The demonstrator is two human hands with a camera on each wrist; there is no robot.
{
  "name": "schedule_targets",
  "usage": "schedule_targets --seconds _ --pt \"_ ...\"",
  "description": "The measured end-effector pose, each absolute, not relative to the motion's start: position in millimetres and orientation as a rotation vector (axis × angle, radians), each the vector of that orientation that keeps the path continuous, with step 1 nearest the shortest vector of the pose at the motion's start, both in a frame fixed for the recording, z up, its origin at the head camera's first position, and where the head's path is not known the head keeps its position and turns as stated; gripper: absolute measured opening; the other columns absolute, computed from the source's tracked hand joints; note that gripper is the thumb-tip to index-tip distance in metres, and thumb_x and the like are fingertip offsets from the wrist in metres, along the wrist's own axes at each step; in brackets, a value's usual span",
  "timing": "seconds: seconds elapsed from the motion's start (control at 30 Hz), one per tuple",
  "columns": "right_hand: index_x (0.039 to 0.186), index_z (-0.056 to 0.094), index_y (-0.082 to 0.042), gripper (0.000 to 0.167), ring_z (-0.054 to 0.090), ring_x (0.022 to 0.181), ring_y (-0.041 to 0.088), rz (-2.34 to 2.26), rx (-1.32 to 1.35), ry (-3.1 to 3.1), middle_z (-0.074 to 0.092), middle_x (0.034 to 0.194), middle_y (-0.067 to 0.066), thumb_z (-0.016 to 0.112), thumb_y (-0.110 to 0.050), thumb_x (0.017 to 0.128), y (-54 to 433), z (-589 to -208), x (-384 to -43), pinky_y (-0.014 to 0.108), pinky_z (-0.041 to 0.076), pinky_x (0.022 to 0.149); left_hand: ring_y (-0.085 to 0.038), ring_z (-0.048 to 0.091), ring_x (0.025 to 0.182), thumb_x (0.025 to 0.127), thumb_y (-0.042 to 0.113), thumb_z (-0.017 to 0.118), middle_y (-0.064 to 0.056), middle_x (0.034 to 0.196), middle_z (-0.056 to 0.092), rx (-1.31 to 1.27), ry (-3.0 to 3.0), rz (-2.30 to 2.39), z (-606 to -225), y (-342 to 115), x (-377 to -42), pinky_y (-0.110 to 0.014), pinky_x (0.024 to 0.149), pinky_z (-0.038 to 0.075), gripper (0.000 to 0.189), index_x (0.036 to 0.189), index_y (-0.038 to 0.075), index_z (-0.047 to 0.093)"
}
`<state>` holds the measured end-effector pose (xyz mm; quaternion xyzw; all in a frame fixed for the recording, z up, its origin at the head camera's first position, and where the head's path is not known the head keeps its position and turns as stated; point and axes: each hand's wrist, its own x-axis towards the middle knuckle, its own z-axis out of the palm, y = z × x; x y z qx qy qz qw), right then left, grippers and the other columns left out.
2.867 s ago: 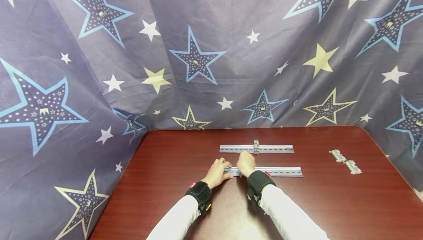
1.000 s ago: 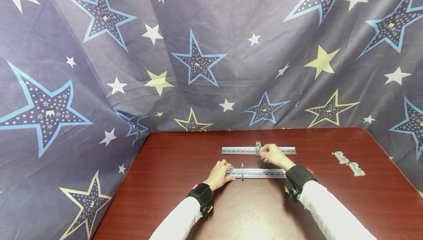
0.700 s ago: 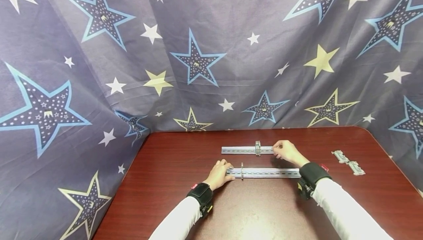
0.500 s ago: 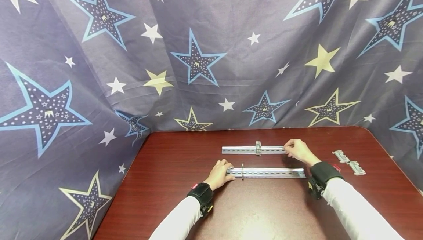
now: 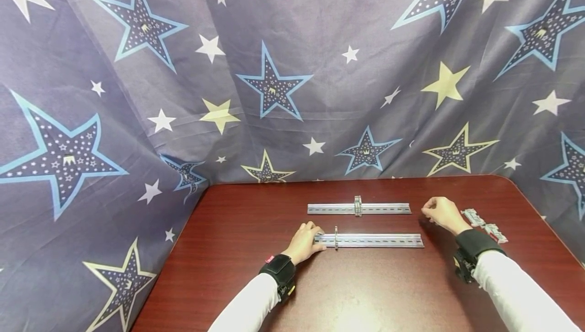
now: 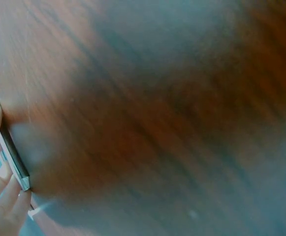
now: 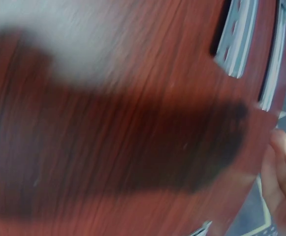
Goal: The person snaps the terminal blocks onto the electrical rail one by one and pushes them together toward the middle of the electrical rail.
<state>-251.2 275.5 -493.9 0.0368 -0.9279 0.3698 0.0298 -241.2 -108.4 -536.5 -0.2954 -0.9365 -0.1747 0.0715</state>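
In the head view, my left hand (image 5: 303, 243) holds the left end of the near slotted metal DIN rail (image 5: 379, 240). The left wrist view has the thumb and fingers on opposite sides of this rail (image 6: 13, 157). One thin terminal block (image 5: 336, 238) stands across the near rail, just right of that hand. My right hand (image 5: 443, 213) is above the table, past the right end of the far DIN rail (image 5: 384, 209). Its fingers are loosely bent, with nothing visible in them. Close to its right lie two pale terminal blocks (image 5: 473, 218), flat on the table.
The far rail bears a small group of terminal blocks (image 5: 358, 206) near its middle. Both rails lie roughly parallel on the reddish-brown table (image 5: 237, 220). Behind the table hangs a grey curtain (image 5: 283, 134) with stars.
My right hand has left the near rail, passed along the far rail and moved right towards the loose terminal blocks. The block on the near rail has come into view. My left hand stays put.
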Motion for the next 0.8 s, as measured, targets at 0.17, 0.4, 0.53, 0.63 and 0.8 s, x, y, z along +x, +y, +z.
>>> schedule_targets --seconds 0.17,0.4,0.53,0.63,0.8 --pt "0.075 0.057 0.008 0.015 0.054 0.049 0.014 1.041 0.05 -2.839 0.059 0.06 0.01 0.054 -0.007 0.075 291.4 -494.4 -245.4 0.028 0.041 0.046 -0.019 0.046 0.077 0.067 0.025 0.075 -0.004 0.084 0.051 -0.881 -2.817 -0.537 -537.2 -108.2 -240.5 -0.028 0.066 0.039 0.035 0.094 0.006 0.063" --pt "0.079 0.057 0.01 0.019 0.055 0.061 0.03 0.87 -0.038 -2.788 0.058 0.067 0.018 0.056 -0.008 0.073 310.1 -498.0 -236.2 0.041 0.041 0.057 -0.019 0.046 0.077 0.066 0.025 0.075 -0.003 0.084 0.051 -0.893 -2.807 -0.543 -538.0 -108.3 -238.7 -0.027 0.066 0.039 0.035 0.094 0.006 0.063" --pt "0.084 0.057 0.011 0.022 0.056 0.065 0.036 0.849 -0.104 -2.759 0.059 0.072 0.022 0.054 -0.008 0.072 315.4 -500.1 -233.0 0.044 0.041 0.058 -0.019 0.046 0.078 0.067 0.025 0.074 -0.004 0.085 0.052 -0.888 -2.813 -0.544 -537.5 -108.0 -239.4 -0.027 0.066 0.039 0.035 0.094 0.006 0.063" --pt "0.086 0.055 0.012 0.024 0.055 0.07 0.041 0.837 -0.135 -2.757 0.059 0.078 0.027 0.054 -0.007 0.071 318.8 -501.4 -232.6 0.047 0.04 0.059 -0.019 0.046 0.079 0.067 0.024 0.074 -0.005 0.086 0.052 -0.884 -2.817 -0.546 -537.9 -108.2 -240.3 -0.027 0.067 0.039 0.035 0.094 0.006 0.063" --pt "0.088 0.054 0.015 0.027 0.052 0.075 0.048 0.787 -0.129 -2.744 0.056 0.081 0.032 0.057 -0.005 0.071 324.3 -507.2 -233.7 0.051 0.039 0.064 -0.019 0.046 0.078 0.068 0.024 0.074 -0.005 0.086 0.052 -0.884 -2.82 -0.545 -536.2 -108.2 -240.5 -0.027 0.067 0.039 0.035 0.095 0.006 0.063"
